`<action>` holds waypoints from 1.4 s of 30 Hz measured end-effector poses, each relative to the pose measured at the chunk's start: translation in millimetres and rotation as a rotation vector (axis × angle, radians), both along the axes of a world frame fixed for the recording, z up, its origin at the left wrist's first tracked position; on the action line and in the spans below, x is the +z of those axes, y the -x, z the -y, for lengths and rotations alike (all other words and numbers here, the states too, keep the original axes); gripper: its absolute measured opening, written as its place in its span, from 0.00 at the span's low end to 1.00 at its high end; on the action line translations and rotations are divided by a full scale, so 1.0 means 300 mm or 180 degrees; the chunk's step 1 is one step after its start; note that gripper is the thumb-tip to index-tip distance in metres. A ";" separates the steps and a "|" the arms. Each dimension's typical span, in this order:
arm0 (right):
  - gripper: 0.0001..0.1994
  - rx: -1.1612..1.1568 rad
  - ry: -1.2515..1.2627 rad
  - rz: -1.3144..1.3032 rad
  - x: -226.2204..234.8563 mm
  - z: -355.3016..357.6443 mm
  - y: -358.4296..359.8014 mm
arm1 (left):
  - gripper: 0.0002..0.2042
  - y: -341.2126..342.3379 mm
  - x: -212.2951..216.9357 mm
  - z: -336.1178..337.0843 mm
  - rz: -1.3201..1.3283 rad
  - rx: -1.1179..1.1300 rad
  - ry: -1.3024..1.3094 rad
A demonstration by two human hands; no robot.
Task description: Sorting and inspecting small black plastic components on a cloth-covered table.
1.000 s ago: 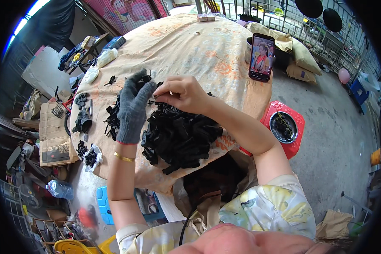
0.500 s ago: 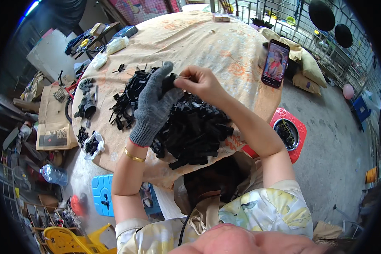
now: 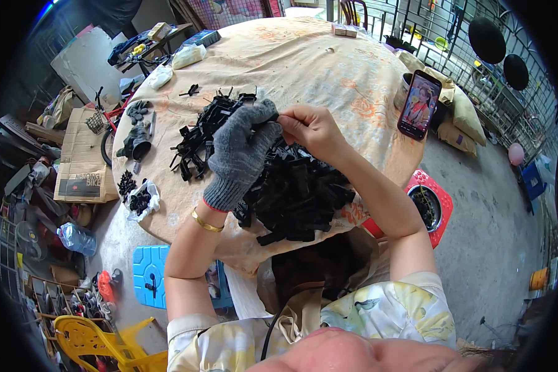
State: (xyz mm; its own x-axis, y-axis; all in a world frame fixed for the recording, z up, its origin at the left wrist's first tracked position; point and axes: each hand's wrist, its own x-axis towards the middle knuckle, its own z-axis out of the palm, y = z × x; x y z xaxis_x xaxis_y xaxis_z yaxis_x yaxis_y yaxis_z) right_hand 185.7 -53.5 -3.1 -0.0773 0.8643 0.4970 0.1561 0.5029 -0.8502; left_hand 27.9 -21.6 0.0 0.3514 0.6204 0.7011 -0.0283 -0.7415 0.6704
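Note:
My left hand (image 3: 242, 152), in a grey knit glove with a red-edged cuff, is closed around a small black piece (image 3: 274, 117). Only a bit of that piece shows between the fingers, and its exact kind is hidden. My bare right hand (image 3: 313, 129) meets the left one there, thumb and fingers pinching the same piece. Below both hands a big heap of flat black pieces (image 3: 301, 201) lies near the table's front edge. Beyond my left wrist spreads a looser pile of black pieces (image 3: 195, 142), several with thin protruding ends.
A patterned cloth covers the round table (image 3: 291, 68). At the left edge lie a white plastic bag (image 3: 152, 197) of small black bits and a dark cup-shaped object (image 3: 139, 149). A lit phone (image 3: 420, 104) stands at the right. A red stool (image 3: 442, 217) and blue case (image 3: 149, 263) flank the table.
My left thumb and fingers, spread before, have closed round the black piece. The right hand has shifted slightly right and toward me, and the whole view has moved a little.

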 end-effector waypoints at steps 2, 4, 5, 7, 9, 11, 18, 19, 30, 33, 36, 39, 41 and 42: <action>0.08 0.0363 0.0637 -0.0357 0.008 0.007 -0.004 | 0.09 0.005 0.000 -0.005 -0.0124 0.0118 -0.0660; 0.09 0.0487 0.0772 -0.0439 -0.003 -0.005 -0.013 | 0.10 0.013 0.016 0.002 -0.0348 0.0283 -0.0939; 0.09 0.0607 0.0906 -0.0517 -0.010 -0.012 -0.021 | 0.11 0.013 0.022 0.004 -0.0562 0.0446 -0.1218; 0.09 0.0525 0.0504 -0.0559 -0.027 -0.032 -0.010 | 0.13 0.008 0.020 -0.004 -0.0350 0.0239 -0.0929; 0.08 0.0421 0.0112 -0.0590 -0.028 -0.034 -0.009 | 0.16 -0.005 0.026 -0.004 0.0356 -0.0332 -0.0237; 0.09 -0.0075 -0.0288 -0.0270 -0.006 -0.012 -0.029 | 0.16 0.003 0.084 0.027 0.1240 -0.1170 0.1359; 0.05 -0.0003 -0.1095 -0.0253 0.002 0.010 -0.027 | 0.19 0.017 0.051 -0.014 0.1310 -0.1823 0.2570; 0.05 -0.0056 -0.1127 -0.0243 0.001 0.011 -0.026 | 0.19 0.014 0.054 -0.003 0.1006 -0.1715 0.2545; 0.08 0.0050 0.0193 -0.0458 0.039 0.016 -0.018 | 0.19 -0.010 0.041 0.033 0.0194 -0.1145 0.1391; 0.11 0.0437 0.0403 -0.0679 0.032 0.010 -0.017 | 0.17 0.007 0.030 0.014 0.0292 -0.1121 0.1491; 0.11 0.0476 0.0583 -0.0207 0.038 0.011 -0.029 | 0.16 0.008 0.023 0.010 0.0380 -0.1140 0.1465; 0.10 0.0532 0.0456 -0.0096 0.044 0.015 -0.034 | 0.16 0.007 0.017 0.012 0.0472 -0.1104 0.1338; 0.09 0.0612 0.0557 -0.0256 0.048 0.017 -0.028 | 0.16 0.014 0.021 0.010 0.0217 -0.0881 0.1069; 0.09 0.0618 0.0556 -0.0260 0.045 0.016 -0.027 | 0.16 0.017 0.023 0.011 0.0214 -0.0875 0.1068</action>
